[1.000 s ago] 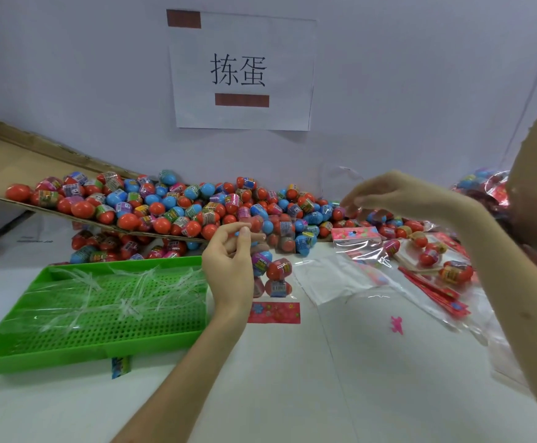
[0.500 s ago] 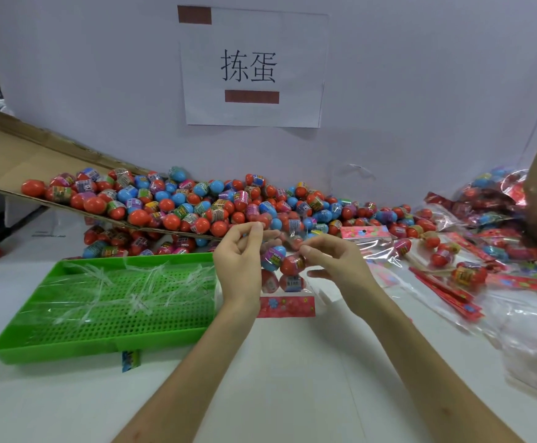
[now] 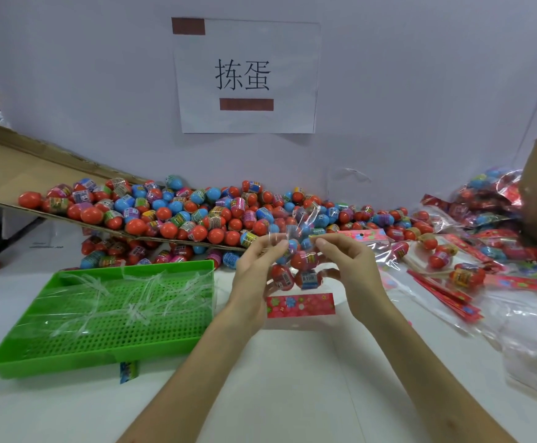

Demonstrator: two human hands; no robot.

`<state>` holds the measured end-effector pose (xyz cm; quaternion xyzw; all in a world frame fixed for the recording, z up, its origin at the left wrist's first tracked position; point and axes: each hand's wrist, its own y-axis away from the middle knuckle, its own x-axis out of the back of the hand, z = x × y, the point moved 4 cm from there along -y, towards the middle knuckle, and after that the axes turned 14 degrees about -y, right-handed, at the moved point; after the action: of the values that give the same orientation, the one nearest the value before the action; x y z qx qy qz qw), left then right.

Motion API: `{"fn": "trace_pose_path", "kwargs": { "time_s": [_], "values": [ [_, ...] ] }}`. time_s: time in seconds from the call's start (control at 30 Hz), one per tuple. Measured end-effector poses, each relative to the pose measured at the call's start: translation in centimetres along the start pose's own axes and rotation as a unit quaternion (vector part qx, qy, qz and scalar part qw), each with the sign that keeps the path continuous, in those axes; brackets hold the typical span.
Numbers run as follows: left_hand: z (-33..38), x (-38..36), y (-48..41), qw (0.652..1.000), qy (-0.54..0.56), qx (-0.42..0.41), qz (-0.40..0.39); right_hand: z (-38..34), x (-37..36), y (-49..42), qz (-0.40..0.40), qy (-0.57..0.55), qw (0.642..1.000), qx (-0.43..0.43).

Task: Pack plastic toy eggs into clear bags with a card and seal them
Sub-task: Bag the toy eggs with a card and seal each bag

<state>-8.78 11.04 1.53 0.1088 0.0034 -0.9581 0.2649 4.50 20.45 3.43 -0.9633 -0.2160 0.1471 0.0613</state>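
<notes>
Bag [image 3: 299, 282] hangs upright just beside the green tray [image 3: 132, 266], its mouth pinched by left hand [image 3: 254, 273] and right hand [image 3: 353, 266] alike, eggs [image 3: 307, 260] stacked above the card [image 3: 300, 305].

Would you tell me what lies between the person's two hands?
Head view: a clear plastic bag of red and blue toy eggs, its top pinched by the left hand and right hand.

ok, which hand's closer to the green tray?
Left. The left hand sits just off the right edge of the green tray, pinching the clear bag. The right hand pinches the bag's other side, farther from the tray.
</notes>
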Motion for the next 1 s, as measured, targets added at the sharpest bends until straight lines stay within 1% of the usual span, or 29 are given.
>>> {"fn": "trace_pose_path", "kwargs": {
  "time_s": [0.27, 0.53, 0.7, 1.0],
  "values": [
    [-0.02, 0.45, -0.20, 1.000, 0.012, -0.013, -0.005, 0.40, -0.63, 0.15, -0.037, -0.024, 0.998, -0.040],
    [0.11, 0.03, -0.17, 1.000, 0.011, -0.005, -0.012, 0.43, 0.06, 0.09, 0.004, -0.100, 0.993, -0.068],
    [-0.17, 0.56, -0.43, 1.000, 0.013, -0.017, 0.021, 0.52, 0.10, 0.07, 0.004, -0.102, 0.992, -0.069],
    [-0.25, 0.60, -0.42, 0.999, 0.000, -0.015, 0.037, 0.78, 0.15, -0.03, 0.015, -0.114, 0.990, -0.081]
  ]
}}
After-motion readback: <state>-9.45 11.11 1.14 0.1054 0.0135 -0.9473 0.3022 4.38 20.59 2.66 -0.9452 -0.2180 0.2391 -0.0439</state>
